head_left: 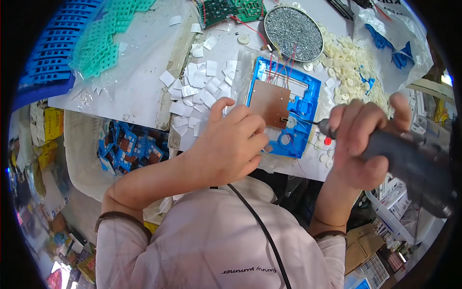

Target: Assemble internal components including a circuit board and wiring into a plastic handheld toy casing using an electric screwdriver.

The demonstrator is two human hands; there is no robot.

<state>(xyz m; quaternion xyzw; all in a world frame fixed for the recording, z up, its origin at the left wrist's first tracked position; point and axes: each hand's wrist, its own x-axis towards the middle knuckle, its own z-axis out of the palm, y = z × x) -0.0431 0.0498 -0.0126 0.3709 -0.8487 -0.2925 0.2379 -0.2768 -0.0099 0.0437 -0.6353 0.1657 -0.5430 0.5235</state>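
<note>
White tabletop (pixel 140 91), blue housing (pixel 305 108), loose white squares (pixel 211 85), round dish (pixel 265 30) of metal bits (pixel 294 32), cream discs (pixel 351 60), green circuit boards (pixel 219 13)

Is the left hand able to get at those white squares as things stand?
Probably yes: the left hand is right beside the white squares, nothing visible stands between them, and it appears to hold no tool.
</note>
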